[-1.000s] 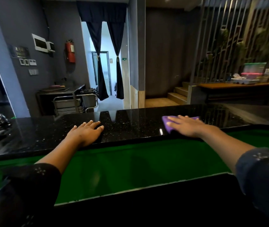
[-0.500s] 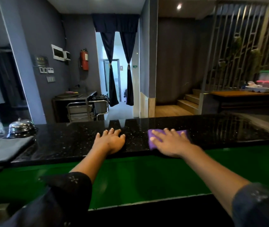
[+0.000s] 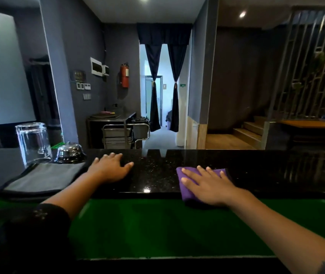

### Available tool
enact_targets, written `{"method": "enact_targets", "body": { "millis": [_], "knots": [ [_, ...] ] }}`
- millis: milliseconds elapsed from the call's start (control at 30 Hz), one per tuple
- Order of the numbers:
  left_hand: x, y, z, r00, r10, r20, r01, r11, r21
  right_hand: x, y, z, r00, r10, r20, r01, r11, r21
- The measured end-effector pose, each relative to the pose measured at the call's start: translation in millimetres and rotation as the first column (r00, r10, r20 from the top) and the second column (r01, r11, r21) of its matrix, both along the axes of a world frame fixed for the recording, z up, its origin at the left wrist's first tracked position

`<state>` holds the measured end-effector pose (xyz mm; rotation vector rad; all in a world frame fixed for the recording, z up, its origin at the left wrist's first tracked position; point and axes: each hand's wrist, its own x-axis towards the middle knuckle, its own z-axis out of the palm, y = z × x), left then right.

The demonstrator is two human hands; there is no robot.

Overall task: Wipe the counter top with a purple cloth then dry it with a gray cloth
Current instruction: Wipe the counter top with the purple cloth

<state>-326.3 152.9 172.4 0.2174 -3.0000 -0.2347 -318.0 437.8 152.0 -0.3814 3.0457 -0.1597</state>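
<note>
The likeliest slip from here is at the near edge: the purple cloth already hangs partly over the front lip of the counter, so a stroke pulled further toward the person could drag it off onto the green ledge below. A wide sweep to the left carries a second risk, since the glass and the bell stand near that end, just behind the gray cloth, and a careless pass could knock them. The right hand lies flat on the purple cloth, fingers straight and spread, pressing it down rather than gripping it. The left hand rests palm-down on the bare stone beside the gray cloth, fingers extended, holding nothing. Drying looks not yet begun.
</note>
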Motion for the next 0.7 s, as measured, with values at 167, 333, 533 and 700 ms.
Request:
{"method": "enact_targets", "body": {
  "millis": [167, 333, 533, 700],
  "knots": [
    [-4.0, -27.9, -23.1, 0.994, 0.043, 0.098, -0.046, 0.999, 0.025, -75.9, -4.8, 7.3, 0.992, -0.12, 0.039, 0.122, 0.992, -0.03],
    [-11.4, -26.3, -25.5, 0.996, 0.046, 0.072, -0.047, 0.999, 0.02, -117.4, -34.8, 15.8, 0.952, -0.299, 0.063, 0.299, 0.954, 0.013],
    [-15.7, -28.3, -26.7, 0.997, 0.04, 0.06, -0.043, 0.998, 0.05, -97.0, -130.3, 12.0, 0.995, -0.086, 0.042, 0.085, 0.996, 0.024],
    [-14.7, -29.2, -24.7, 0.996, 0.049, 0.069, -0.053, 0.998, 0.045, -50.7, -159.9, 7.1, 0.99, 0.131, 0.046, -0.13, 0.991, -0.015]
  ]
}}
